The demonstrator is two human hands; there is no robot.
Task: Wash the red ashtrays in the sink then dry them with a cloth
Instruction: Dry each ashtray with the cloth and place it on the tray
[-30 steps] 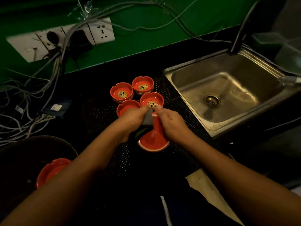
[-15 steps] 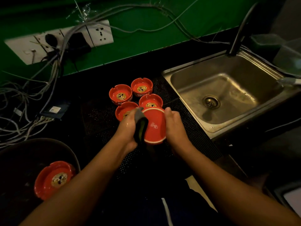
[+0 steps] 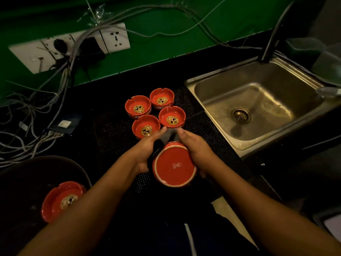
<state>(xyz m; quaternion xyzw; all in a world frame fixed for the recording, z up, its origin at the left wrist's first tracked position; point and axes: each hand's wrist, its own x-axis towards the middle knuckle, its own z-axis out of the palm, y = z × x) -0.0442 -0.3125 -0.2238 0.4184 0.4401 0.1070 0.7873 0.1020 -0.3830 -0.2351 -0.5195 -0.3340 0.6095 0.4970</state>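
Straight ahead: four upright ashtrays [image 3: 138,108] cluster on the mat [image 3: 112,130], nearest two just beyond the fingertips of left grip [image 3: 145,152] and right grip [image 3: 193,150]; blocked. Between the grips: held ashtray [image 3: 174,165] and cloth [image 3: 168,136] fill the gap. Left of cluster: bare mat, passable, bounded by cables [image 3: 36,115] on the table [image 3: 81,100]. Right: narrow mat strip, then sink [image 3: 191,84] rim; basin open from above, faucet [image 3: 275,34] at its back edge. Near left: dark tub [image 3: 55,160] holding a lone ashtray [image 3: 60,200] closes off that corner.

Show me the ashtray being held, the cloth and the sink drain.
held ashtray [image 3: 174,164]: head view, its red underside.
cloth [image 3: 170,136]: head view, dark fold above the ashtray.
sink drain [image 3: 240,115]: head view, the metal strainer.
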